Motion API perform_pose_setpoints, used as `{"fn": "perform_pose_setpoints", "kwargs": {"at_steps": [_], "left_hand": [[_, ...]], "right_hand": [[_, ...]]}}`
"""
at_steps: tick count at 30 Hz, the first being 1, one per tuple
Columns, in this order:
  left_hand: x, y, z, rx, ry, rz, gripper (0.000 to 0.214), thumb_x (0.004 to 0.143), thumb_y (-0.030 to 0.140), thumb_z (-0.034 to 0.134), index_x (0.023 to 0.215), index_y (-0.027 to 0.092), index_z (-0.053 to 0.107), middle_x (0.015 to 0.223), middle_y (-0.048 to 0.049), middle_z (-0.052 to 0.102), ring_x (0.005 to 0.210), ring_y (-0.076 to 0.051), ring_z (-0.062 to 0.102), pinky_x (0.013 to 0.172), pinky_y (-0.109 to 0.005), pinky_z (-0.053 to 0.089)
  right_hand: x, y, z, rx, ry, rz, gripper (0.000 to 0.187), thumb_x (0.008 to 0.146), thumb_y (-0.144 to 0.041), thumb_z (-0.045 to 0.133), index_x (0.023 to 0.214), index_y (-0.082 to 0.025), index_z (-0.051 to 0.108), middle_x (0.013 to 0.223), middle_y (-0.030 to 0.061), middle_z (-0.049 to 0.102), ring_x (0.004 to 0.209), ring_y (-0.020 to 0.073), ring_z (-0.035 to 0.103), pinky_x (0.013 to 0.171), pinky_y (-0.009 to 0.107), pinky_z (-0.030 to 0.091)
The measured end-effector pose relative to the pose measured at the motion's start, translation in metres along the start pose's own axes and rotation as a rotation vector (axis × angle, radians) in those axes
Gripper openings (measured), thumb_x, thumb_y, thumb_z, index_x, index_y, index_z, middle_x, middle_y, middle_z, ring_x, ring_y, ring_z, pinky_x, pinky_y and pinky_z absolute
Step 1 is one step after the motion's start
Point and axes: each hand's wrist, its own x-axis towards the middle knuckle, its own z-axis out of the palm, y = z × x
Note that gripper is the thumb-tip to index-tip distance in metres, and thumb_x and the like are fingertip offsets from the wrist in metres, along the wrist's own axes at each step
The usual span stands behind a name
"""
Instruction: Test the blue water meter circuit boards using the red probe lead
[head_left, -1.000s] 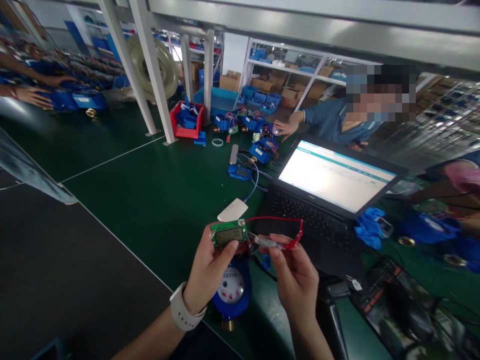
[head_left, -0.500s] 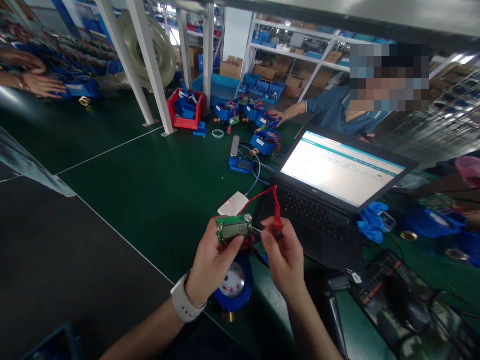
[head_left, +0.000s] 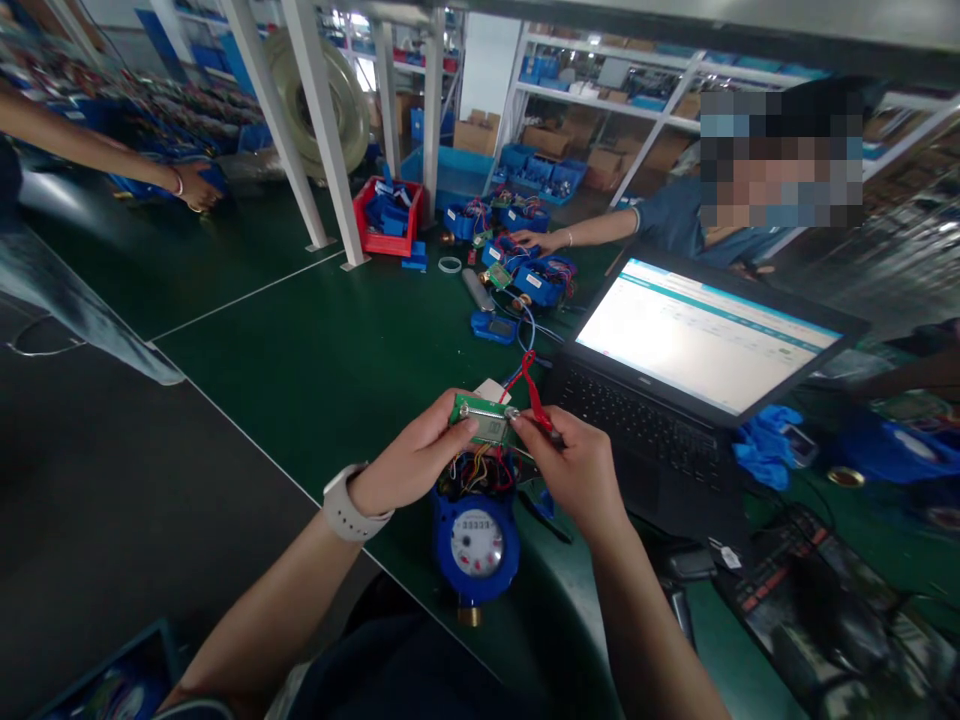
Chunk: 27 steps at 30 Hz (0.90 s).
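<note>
My left hand (head_left: 411, 462) grips the left end of a small green circuit board (head_left: 484, 421) with a display, tilted over a blue water meter (head_left: 476, 540) on the green bench. Coloured wires (head_left: 480, 468) run from the board down into the meter. My right hand (head_left: 574, 470) pinches the board's right end together with a red wire loop (head_left: 531, 390) that stands up from its fingers. A white watch band sits on my left wrist.
An open laptop (head_left: 697, 350) stands right of my hands. Several blue meters (head_left: 540, 282), a red bin (head_left: 390, 215) and a small blue device (head_left: 493, 326) lie farther back, where a co-worker's hand (head_left: 534, 240) reaches. Another person's arm (head_left: 112, 160) is at far left. White posts (head_left: 330, 140) rise behind.
The board has tipped from facing me to lying flatter over the meter. My right hand has closed in onto the board's right end, and the red wire loop is bunched up.
</note>
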Motion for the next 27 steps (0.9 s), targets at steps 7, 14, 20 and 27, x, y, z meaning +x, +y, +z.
{"fn": "perform_pose_setpoints", "kwargs": {"at_steps": [7, 14, 20, 27], "left_hand": [[0.007, -0.005, -0.010, -0.284, -0.093, -0.106, 0.022, 0.095, 0.030, 0.044, 0.111, 0.017, 0.052, 0.110, -0.0101, 0.067, 0.100, -0.022, 0.066, 0.087, -0.037, 0.051], [-0.005, -0.003, 0.002, -0.230, -0.023, -0.073, 0.029, 0.086, 0.026, 0.059, 0.114, 0.017, 0.053, 0.115, -0.0106, 0.067, 0.103, -0.023, 0.066, 0.091, -0.038, 0.050], [-0.019, -0.011, 0.029, 0.053, 0.217, -0.014, 0.033, 0.081, 0.025, 0.067, 0.110, 0.017, 0.053, 0.113, -0.0093, 0.066, 0.100, -0.022, 0.065, 0.080, -0.034, 0.054], [-0.024, -0.019, 0.049, 0.101, 0.371, 0.006, 0.029, 0.080, 0.023, 0.068, 0.106, 0.020, 0.054, 0.095, -0.0017, 0.070, 0.086, -0.016, 0.068, 0.075, -0.028, 0.055]], "right_hand": [[0.004, 0.012, 0.000, 0.099, 0.051, 0.064, 0.018, 0.087, -0.033, 0.055, 0.082, -0.018, 0.063, 0.063, -0.0022, 0.056, 0.054, 0.0129, 0.048, 0.052, 0.024, 0.037], [-0.013, 0.011, -0.004, 0.281, 0.092, 0.086, 0.026, 0.093, -0.032, 0.044, 0.101, -0.023, 0.067, 0.079, 0.0011, 0.059, 0.074, 0.0154, 0.057, 0.066, 0.028, 0.048], [-0.044, 0.007, -0.008, 0.576, 0.150, 0.130, 0.020, 0.093, -0.030, 0.055, 0.109, -0.031, 0.068, 0.078, -0.0018, 0.063, 0.057, 0.0094, 0.060, 0.050, 0.020, 0.051], [-0.073, 0.000, 0.001, 0.399, 0.313, 0.158, 0.024, 0.083, -0.019, 0.068, 0.106, -0.026, 0.069, 0.091, 0.0021, 0.074, 0.074, 0.0158, 0.072, 0.064, 0.023, 0.061]]}}
